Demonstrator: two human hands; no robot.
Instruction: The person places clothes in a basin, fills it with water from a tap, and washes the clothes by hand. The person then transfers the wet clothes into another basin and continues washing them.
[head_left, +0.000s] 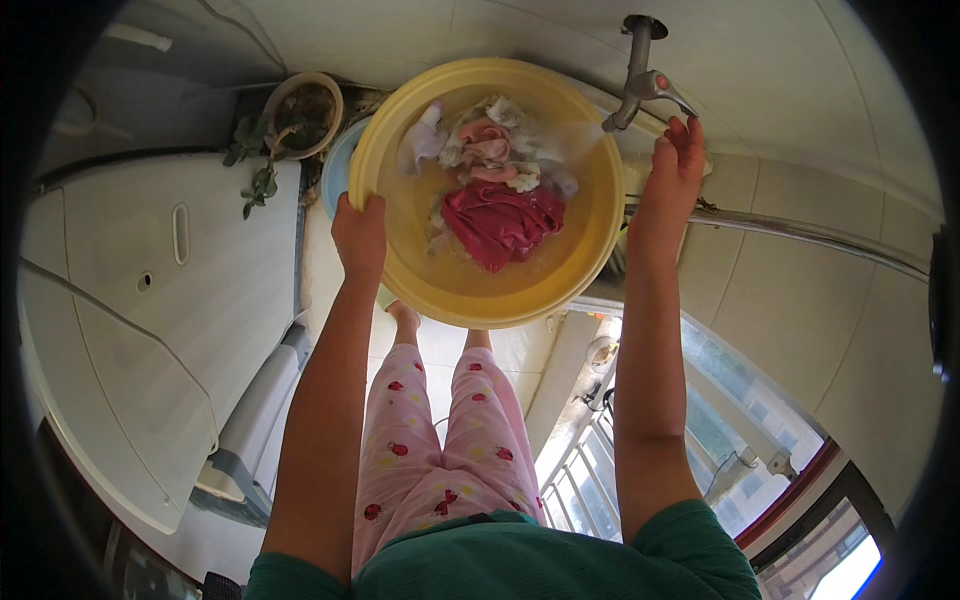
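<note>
My left hand grips the left rim of a round yellow plastic basin. Water sprays into it from a wall-mounted metal tap at the upper right. Wet laundry lies inside: a crimson cloth towards the near side, a pink cloth behind it, white fabric beyond, and a pale lilac piece at the left. My right hand is raised beside the tap, its fingertips at the end of the lever; whether they press on it cannot be seen.
Partly under the yellow basin is a light-blue basin. A potted succulent stands behind it at the left. A large white panel with a cable fills the left side. At right, a metal rail runs along the tiled wall above a window.
</note>
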